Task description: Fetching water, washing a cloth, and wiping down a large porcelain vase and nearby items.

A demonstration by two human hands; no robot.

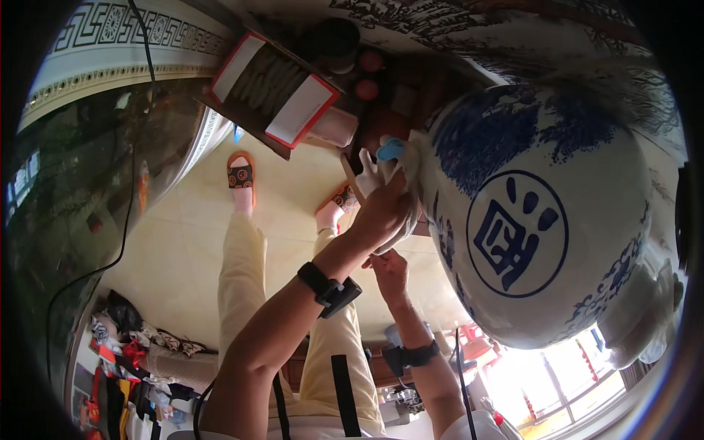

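My left hand [389, 209] is wrapped over a white thing [372, 174] with finger-like folds; I cannot make out whether it is cloth or something firm. A light-blue piece [390, 149] shows at its top end. Just below, my right hand [389, 273] has its fingers bent together at the lower end of the white thing; what lies between them is hidden. Right beside both hands stands a large white porcelain vase [535, 220] with dark-blue painting and a ringed character on its side.
Beyond my hands, a red-and-white box [275, 88] rests on a brown wooden surface [286, 150] among dark jars. Glass with a black cable [132, 191] across it stands at left. Clothes and bags [139, 359] are piled at lower left. A bright window [565, 381] is lower right.
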